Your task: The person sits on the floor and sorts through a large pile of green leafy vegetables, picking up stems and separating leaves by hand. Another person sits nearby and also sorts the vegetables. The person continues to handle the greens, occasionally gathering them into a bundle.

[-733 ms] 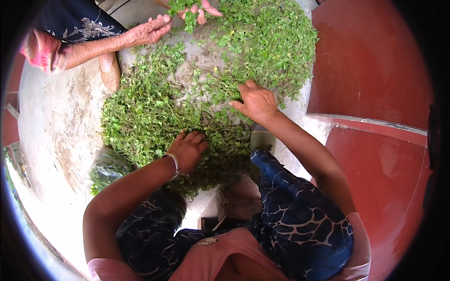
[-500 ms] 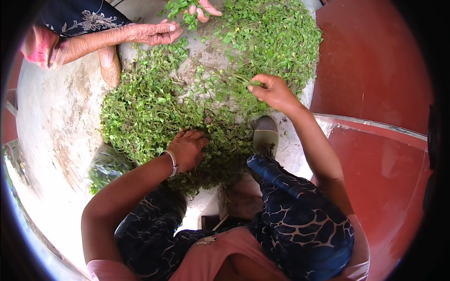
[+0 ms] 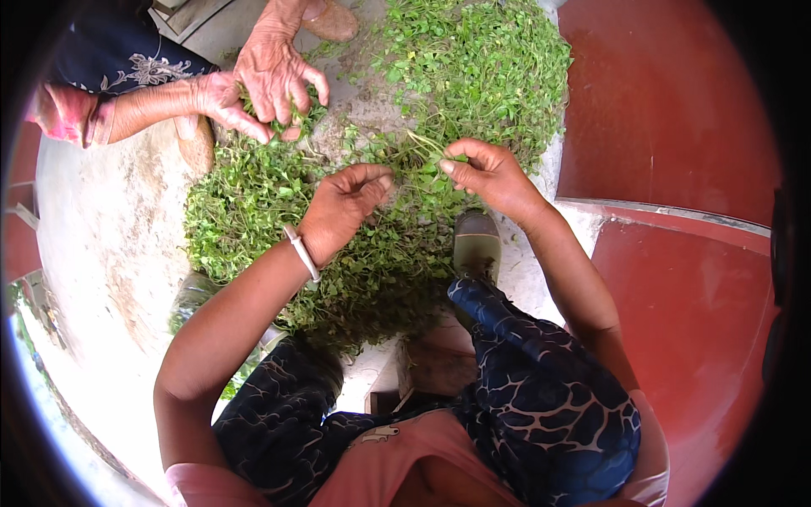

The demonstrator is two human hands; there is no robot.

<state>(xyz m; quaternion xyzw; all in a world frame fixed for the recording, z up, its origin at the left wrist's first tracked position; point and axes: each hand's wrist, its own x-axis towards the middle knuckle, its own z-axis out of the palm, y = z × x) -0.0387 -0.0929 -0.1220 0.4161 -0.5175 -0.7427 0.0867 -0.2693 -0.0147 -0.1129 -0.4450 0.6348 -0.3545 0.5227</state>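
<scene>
My right hand pinches a few thin green stems between thumb and forefinger, their pale ends pointing up and left. To its left, my left hand, with a white bangle at the wrist, hovers over the greens with thumb and fingers pressed together. Whatever is in that pinch is too small to make out. Beneath both hands, a wide layer of leafy green herbs covers the floor, and a denser heap of them lies at the far right.
Another person's hands handle greens at the far left. A clear plastic bag with greens is beside my left arm. My boot stands at the herbs' right edge. Red floor lies to the right, past a pale strip.
My left hand has lifted off the herbs and moved up and right, closing its fingers. My right hand stays nearly in place with its stems. The other person's hands have come together lower down.
</scene>
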